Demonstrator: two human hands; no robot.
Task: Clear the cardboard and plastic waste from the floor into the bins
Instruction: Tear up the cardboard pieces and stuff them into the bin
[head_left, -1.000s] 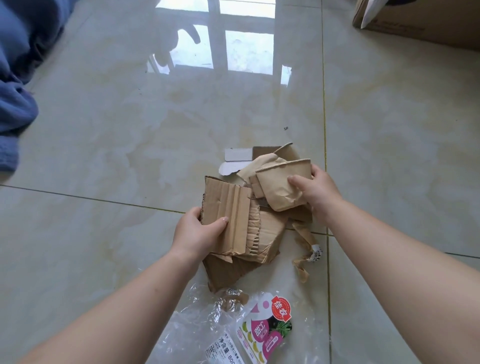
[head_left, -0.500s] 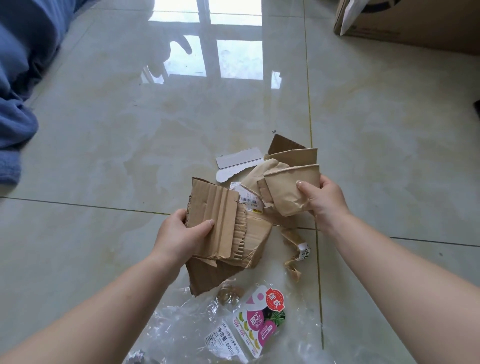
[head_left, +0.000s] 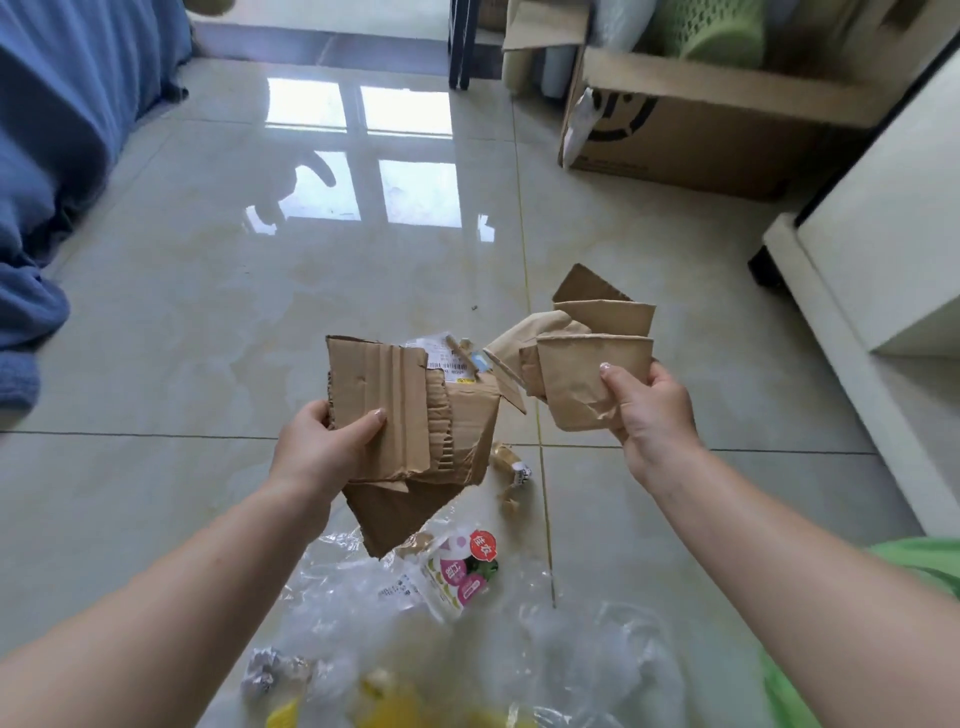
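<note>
Up off the tiled floor (head_left: 197, 322), the left hand (head_left: 322, 457) grips a stack of torn corrugated cardboard sheets (head_left: 410, 415), thumb curled over the front face and fingers behind; a white shipping label (head_left: 441, 358) shows at the stack's top edge. Well apart to its right, the right hand (head_left: 649, 410) pinches a bundle of crumpled brown cardboard scraps (head_left: 587, 364), thumb pressed on the front piece. Below both grips, crinkled clear plastic wrap (head_left: 467, 639) lies on the tiles, with a pink printed pouch (head_left: 462, 577) on it and a small brown paper scrap (head_left: 511, 467) just beyond. Past the right hand stands an open cardboard box (head_left: 691, 135).
</note>
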